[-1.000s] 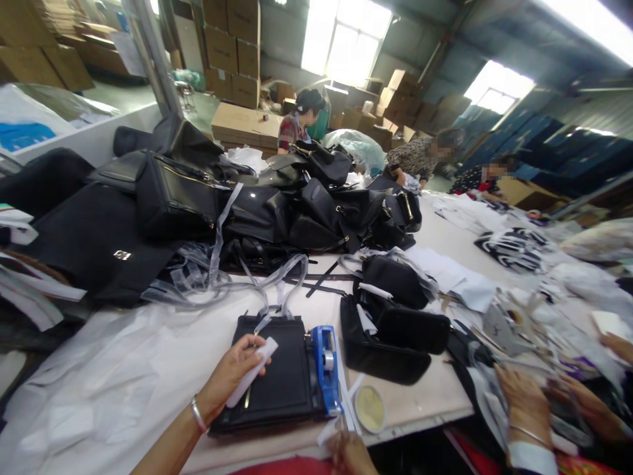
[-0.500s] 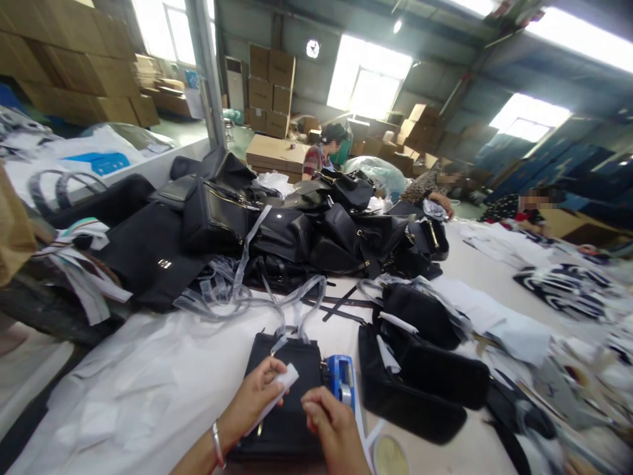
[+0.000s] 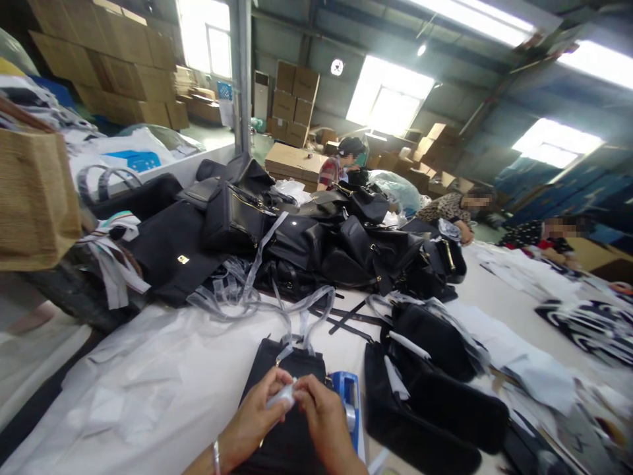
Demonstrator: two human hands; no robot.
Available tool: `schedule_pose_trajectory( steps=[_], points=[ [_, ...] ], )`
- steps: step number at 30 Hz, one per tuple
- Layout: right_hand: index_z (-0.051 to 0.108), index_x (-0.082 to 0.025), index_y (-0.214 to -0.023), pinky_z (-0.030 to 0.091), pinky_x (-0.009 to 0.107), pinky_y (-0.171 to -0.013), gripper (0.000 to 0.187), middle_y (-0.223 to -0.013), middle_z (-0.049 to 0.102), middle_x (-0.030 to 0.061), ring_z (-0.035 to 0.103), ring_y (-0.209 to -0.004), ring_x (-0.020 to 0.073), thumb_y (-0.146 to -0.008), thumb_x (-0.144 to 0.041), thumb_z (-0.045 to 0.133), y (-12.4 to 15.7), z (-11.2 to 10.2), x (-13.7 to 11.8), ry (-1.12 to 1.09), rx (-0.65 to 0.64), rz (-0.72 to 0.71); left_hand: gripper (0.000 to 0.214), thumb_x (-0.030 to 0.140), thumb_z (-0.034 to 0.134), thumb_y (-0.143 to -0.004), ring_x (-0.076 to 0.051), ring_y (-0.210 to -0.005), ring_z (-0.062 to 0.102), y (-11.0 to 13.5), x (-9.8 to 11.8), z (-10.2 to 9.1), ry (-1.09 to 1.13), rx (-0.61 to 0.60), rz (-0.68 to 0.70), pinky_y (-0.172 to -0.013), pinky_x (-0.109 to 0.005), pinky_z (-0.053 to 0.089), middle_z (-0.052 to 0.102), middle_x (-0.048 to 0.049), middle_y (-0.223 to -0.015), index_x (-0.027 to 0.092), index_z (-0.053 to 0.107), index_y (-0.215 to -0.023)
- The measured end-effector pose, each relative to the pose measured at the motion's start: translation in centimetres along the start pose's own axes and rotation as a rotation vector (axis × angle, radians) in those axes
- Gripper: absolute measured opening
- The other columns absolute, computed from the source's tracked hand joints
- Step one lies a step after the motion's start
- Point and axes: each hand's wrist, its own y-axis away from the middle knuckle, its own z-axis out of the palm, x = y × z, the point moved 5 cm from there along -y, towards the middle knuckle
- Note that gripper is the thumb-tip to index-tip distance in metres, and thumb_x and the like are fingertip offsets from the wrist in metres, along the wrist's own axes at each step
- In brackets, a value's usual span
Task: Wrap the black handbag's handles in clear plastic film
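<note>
A black handbag (image 3: pixel 291 439) lies flat on the table in front of me, its handles wrapped in clear plastic (image 3: pixel 304 323). Above it, my left hand (image 3: pixel 254 415) is closed around a small roll of white wrapping paper (image 3: pixel 281 396). The fingertips of my right hand (image 3: pixel 324 412) are pinched together against the upper end of that paper; whatever lies between them is too small to make out. Just right of the bag stands a blue tape dispenser (image 3: pixel 352 389), partly hidden behind my right hand.
More black bags (image 3: pixel 425 412) lie to the right, white paper rolls (image 3: pixel 395 377) on them. A heap of black bags (image 3: pixel 297 241) spans the back. White sheets (image 3: pixel 133 389) cover the left side. A tan bag (image 3: pixel 37 198) hangs at far left. Several people (image 3: pixel 341 165) work beyond.
My right hand has moved left and up from beside the dispenser to meet the paper in my left hand. The view has shifted, so the surroundings sit further right and lower.
</note>
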Motion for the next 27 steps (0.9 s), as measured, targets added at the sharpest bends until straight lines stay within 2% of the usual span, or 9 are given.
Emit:
schedule_pose_trajectory(
  steps=[2,5,8,13,17,22,27],
  points=[
    [0.059,-0.022,-0.099,0.039,0.022,-0.058,0.013,-0.068,0.059,-0.0034,0.058,-0.062,0.0134,-0.088,-0.019,0.051,-0.2,0.1,0.5,-0.048,-0.009,0.064,0.021,0.030,0.059,-0.087,-0.017,-0.083,0.059,0.2,0.1,0.0,-0.009,-0.013,0.016,-0.066,-0.026,0.046,0.065,-0.0032,-0.095,0.023,0.049,-0.103],
    [0.046,-0.022,-0.119,0.041,0.021,-0.048,0.039,-0.062,0.054,-0.0074,0.056,-0.054,0.0137,-0.082,-0.018,0.055,-0.3,0.4,1.9,-0.205,-0.040,0.201,0.023,0.030,0.058,-0.087,-0.019,-0.086,0.061,0.2,-0.2,0.0,-0.022,-0.043,0.047,-0.066,-0.027,0.046,0.066,-0.0043,-0.095,0.022,0.048,-0.106],
    [0.043,-0.022,-0.118,0.043,0.020,-0.043,0.040,-0.062,0.052,-0.0080,0.057,-0.054,0.0144,-0.080,-0.024,0.058,-0.3,1.0,3.1,-0.347,-0.058,0.249,0.025,0.030,0.060,-0.086,-0.018,-0.081,0.061,0.0,-1.0,-0.2,0.018,-0.056,0.062,-0.063,-0.026,0.045,0.066,-0.0049,-0.092,0.021,0.048,-0.105],
    [0.049,-0.020,-0.110,0.044,0.022,-0.047,0.027,-0.065,0.056,-0.0052,0.056,-0.054,0.0131,-0.087,-0.033,0.055,-0.3,2.2,3.7,-0.448,-0.008,0.214,0.032,0.031,0.066,-0.082,-0.016,-0.071,0.062,-0.6,-1.2,-0.9,0.208,-0.089,0.032,-0.058,-0.025,0.045,0.068,-0.0055,-0.087,0.020,0.045,-0.103],
    [0.054,-0.018,-0.107,0.040,0.023,-0.052,0.024,-0.066,0.060,-0.0021,0.055,-0.057,0.0130,-0.091,-0.036,0.054,-0.8,2.8,2.6,-0.476,0.019,0.114,0.030,0.026,0.066,-0.082,-0.014,-0.068,0.062,-0.5,-0.3,-1.5,0.349,-0.108,-0.020,-0.059,-0.024,0.044,0.069,-0.0083,-0.085,0.017,0.047,-0.103],
    [0.058,-0.018,-0.105,0.043,0.025,-0.058,0.025,-0.072,0.065,0.0013,0.057,-0.064,0.0151,-0.092,-0.038,0.053,-1.7,3.3,1.2,-0.500,-0.008,0.051,0.026,0.019,0.066,-0.081,-0.011,-0.065,0.061,-0.6,-0.2,-2.5,0.550,-0.101,-0.088,-0.058,-0.019,0.043,0.067,-0.0099,-0.084,0.012,0.053,-0.102],
    [0.060,-0.021,-0.106,0.045,0.026,-0.064,0.022,-0.077,0.066,0.0010,0.058,-0.068,0.0156,-0.092,-0.036,0.053,-2.4,3.0,1.0,-0.429,-0.018,0.006,0.025,0.020,0.064,-0.083,-0.008,-0.056,0.058,-1.0,-0.7,-3.0,0.591,-0.107,-0.110,-0.055,-0.018,0.041,0.065,-0.0079,-0.079,0.011,0.053,-0.104]
  ],
)
